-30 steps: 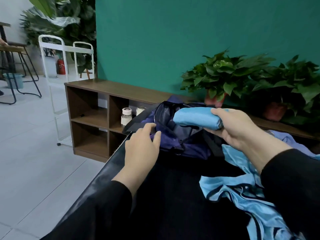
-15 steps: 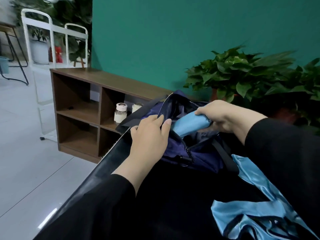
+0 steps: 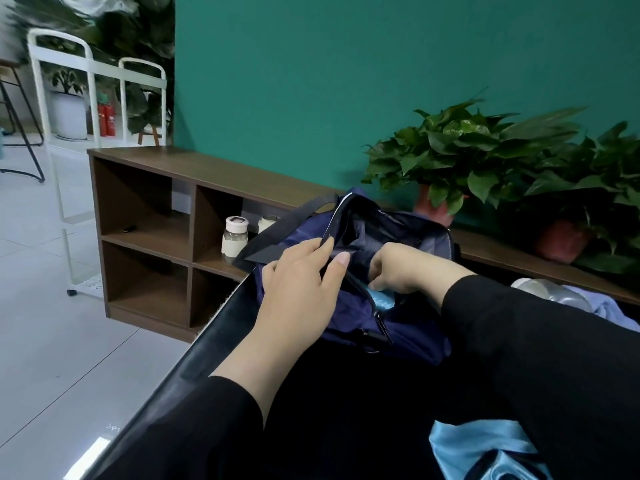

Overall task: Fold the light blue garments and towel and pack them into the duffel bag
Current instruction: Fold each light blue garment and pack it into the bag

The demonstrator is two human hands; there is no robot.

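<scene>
Head view: at 5 o'clock a satin garment [image 3: 485,448] waits unfolded on our tabletop [image 3: 346,410]. Our left hand [image 3: 298,289] pinches the bag [image 3: 408,341] rim open; our right hand [image 3: 405,268] grips the towel [image 3: 381,301] inside. Another garment [image 3: 609,310] remains at 2 o'clock.

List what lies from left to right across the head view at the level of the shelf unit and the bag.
White metal rack → wooden shelf unit → white-capped jar → left hand → rolled light blue towel in the navy duffel bag → right hand → potted plants.
</scene>
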